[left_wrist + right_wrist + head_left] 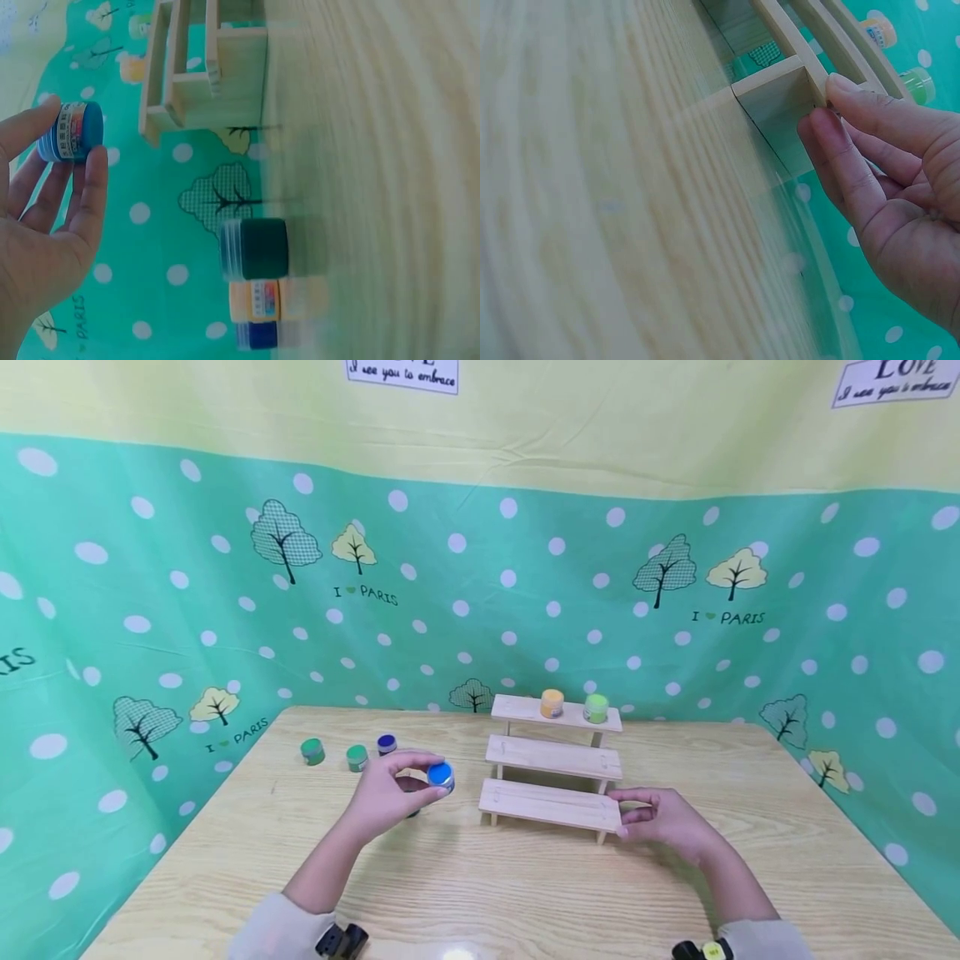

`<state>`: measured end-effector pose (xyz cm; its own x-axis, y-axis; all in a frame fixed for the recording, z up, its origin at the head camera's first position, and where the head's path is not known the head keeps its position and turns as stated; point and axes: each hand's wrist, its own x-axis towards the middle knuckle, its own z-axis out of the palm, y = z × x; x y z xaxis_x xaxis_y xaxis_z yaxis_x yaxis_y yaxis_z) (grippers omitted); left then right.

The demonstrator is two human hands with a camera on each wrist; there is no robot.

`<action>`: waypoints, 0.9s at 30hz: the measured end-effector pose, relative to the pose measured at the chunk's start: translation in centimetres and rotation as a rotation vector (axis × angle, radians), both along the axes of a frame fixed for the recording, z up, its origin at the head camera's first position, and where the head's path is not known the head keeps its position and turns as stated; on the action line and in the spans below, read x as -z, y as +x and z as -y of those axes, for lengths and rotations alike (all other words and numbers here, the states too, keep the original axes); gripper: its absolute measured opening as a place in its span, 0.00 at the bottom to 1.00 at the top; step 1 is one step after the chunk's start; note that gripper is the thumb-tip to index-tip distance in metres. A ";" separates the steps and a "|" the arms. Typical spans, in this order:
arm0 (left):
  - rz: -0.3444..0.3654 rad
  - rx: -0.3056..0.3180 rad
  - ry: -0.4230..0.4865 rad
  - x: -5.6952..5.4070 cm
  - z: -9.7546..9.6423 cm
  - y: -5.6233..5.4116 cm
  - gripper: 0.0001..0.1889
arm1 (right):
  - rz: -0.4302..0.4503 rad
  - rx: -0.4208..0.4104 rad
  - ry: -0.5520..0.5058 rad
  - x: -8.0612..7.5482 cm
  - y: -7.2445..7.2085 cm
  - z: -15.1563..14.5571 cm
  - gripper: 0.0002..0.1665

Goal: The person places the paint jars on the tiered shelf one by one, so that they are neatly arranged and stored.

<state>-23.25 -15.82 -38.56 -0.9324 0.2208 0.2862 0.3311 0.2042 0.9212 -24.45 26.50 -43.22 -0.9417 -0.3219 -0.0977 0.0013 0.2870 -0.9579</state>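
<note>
My left hand (381,802) pinches a small blue paint jar (441,775) between thumb and fingers, raised above the table left of a three-step wooden stand (551,803). In the left wrist view the jar (72,133) lies sideways in the picture, its printed label showing. My right hand (670,821) grips the right end of the stand's lowest step; the right wrist view has the thumb on the step's edge and fingers against its end. On the top step sit an orange paint jar (552,703) and a light green paint jar (596,708).
Left on the wooden table (247,852) stand two green jars (312,752) and a dark blue jar (386,744). The left wrist view adds a dark green jar (259,249) and an orange one (253,301), mostly hidden behind my left hand from above. A patterned curtain (525,552) hangs behind.
</note>
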 end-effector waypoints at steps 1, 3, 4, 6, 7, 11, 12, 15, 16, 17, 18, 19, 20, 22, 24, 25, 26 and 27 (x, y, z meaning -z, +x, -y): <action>0.003 -0.006 0.001 -0.1 -0.1 0.0 0.20 | -0.001 0.000 0.000 0.0 0.0 0.0 0.39; 0.004 -0.018 0.002 -0.3 -0.4 -0.1 0.20 | -0.003 0.000 0.001 0.0 0.0 0.0 0.39; 0.007 -0.019 0.004 -0.4 -0.6 -0.1 0.20 | -0.005 0.000 0.004 0.0 0.0 0.0 0.39; 0.012 -0.019 0.011 -0.6 -0.9 -0.3 0.20 | -0.006 0.000 0.012 0.1 0.0 0.0 0.39; 0.013 -0.019 0.015 -0.8 -1.1 -0.4 0.20 | -0.007 0.000 0.015 0.1 0.0 0.0 0.39; 0.007 -0.022 0.019 -1.4 -1.8 -0.8 0.20 | -0.006 -0.002 0.021 0.2 0.0 0.0 0.39; 0.007 -0.024 0.020 -1.5 -2.0 -0.9 0.20 | -0.005 -0.002 0.020 0.2 0.0 0.0 0.39; 0.000 -0.032 0.022 -1.9 -2.6 -1.1 0.20 | 0.001 -0.003 0.005 0.2 0.0 0.0 0.39; 0.001 -0.034 0.024 -2.1 -2.8 -1.2 0.20 | 0.002 -0.006 0.000 0.2 0.0 0.0 0.39; 0.003 -0.035 0.027 -2.2 -2.9 -1.3 0.20 | 0.004 -0.007 -0.005 0.2 -0.1 0.0 0.39; 0.006 -0.037 0.030 -2.3 -3.1 -1.4 0.20 | 0.004 -0.007 -0.009 0.2 -0.1 0.0 0.39; 0.010 -0.039 0.032 -2.3 -3.3 -1.6 0.20 | 0.004 -0.008 -0.012 0.2 -0.1 -0.1 0.39; 0.016 -0.040 0.036 -2.4 -3.4 -1.7 0.21 | 0.004 -0.008 -0.012 0.2 -0.1 -0.1 0.39; 0.024 -0.039 0.040 -2.5 -3.7 -2.0 0.21 | 0.004 -0.006 -0.012 0.2 -0.1 -0.1 0.39; 0.032 -0.040 0.045 -2.7 -4.0 -2.3 0.21 | 0.005 -0.003 -0.010 0.1 0.0 -0.1 0.39; 0.030 -0.040 0.045 -2.8 -4.2 -2.4 0.21 | 0.006 -0.004 -0.009 0.1 0.0 -0.1 0.39; 0.029 -0.041 0.046 -2.9 -4.3 -2.5 0.20 | 0.006 -0.004 -0.009 0.1 0.0 -0.1 0.39; 0.029 -0.043 0.045 -3.0 -4.5 -2.6 0.20 | 0.007 -0.006 -0.011 0.1 0.0 -0.1 0.39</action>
<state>-25.88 -11.35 -35.52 -0.9488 0.1682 0.2673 0.2956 0.1755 0.9390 -24.46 26.63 -43.31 -0.9391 -0.3283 -0.1012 0.0068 0.2768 -0.9609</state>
